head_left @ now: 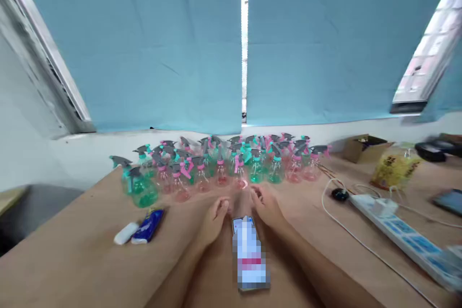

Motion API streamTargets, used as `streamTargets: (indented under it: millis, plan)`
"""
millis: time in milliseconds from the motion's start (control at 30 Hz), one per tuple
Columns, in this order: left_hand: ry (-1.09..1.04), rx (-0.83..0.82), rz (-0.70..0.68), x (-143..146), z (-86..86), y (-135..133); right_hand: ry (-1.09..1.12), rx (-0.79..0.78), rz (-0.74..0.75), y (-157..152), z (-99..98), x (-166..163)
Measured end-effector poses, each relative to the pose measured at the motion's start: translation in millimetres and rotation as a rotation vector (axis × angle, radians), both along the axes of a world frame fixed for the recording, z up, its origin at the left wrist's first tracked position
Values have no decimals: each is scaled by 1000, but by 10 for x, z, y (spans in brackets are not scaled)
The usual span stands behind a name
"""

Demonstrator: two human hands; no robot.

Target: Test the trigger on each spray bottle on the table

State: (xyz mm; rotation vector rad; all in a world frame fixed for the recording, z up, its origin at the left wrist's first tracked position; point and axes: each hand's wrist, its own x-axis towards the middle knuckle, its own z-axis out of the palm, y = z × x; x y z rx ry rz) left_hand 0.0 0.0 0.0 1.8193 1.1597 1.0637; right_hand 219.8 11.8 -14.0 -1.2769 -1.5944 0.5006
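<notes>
My left hand (215,216) and my right hand (266,206) hover low over the tabletop, facing each other across a gap. Both are a little blurred, with loosely bent fingers and nothing visible in them. Just beyond stands a clear pink spray bottle (241,179), nearest to my right fingertips and apparently not gripped. Several more pink and green spray bottles crowd in rows behind it, among them a green spray bottle (144,192) at the left end. Between my forearms a phone (249,255) lies face up with its screen lit and partly pixelated.
A white rounded object (126,233) and a blue packet (147,226) lie on the left of the wooden table (90,269). To the right are a power strip (404,233) with cables, a yellow bag (395,168) and a cardboard box (364,148). Blue curtains (144,48) hang behind.
</notes>
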Motion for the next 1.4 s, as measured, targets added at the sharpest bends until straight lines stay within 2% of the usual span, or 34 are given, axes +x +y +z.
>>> streamTargets:
  millis: [100,267,467,600,667,733,867,1000,1133,1267,1400]
  plan:
    - [24,32,73,-60,39,45,-12,69,-123,288,171,-168]
    - [35,65,130,-104,30,63,50,-124,-213,681,291,-402]
    - [20,89,103,-100,-13,81,-103,-136,-441,676,215,-614]
    - [17,99,112,-103,-11,93,-157,-125,-497,681,231,-655]
    - [15,102,122,-109,-9,92,-173,-98,-471,721,252,-635]
    - [9,101,127,-113,-4,88,-154,-45,-383,752,267,-594]
    - [-5,102,130,-109,16,76,-45,123,-175,713,301,-465]
    - [-14,100,136,-107,29,81,96,269,-70,600,381,-289]
    - [-16,102,141,-113,14,89,234,265,-40,514,434,-57]
    - [-18,100,134,-112,-1,93,282,231,-23,378,402,218]
    - [-12,84,107,-132,-33,138,324,176,163,175,378,448]
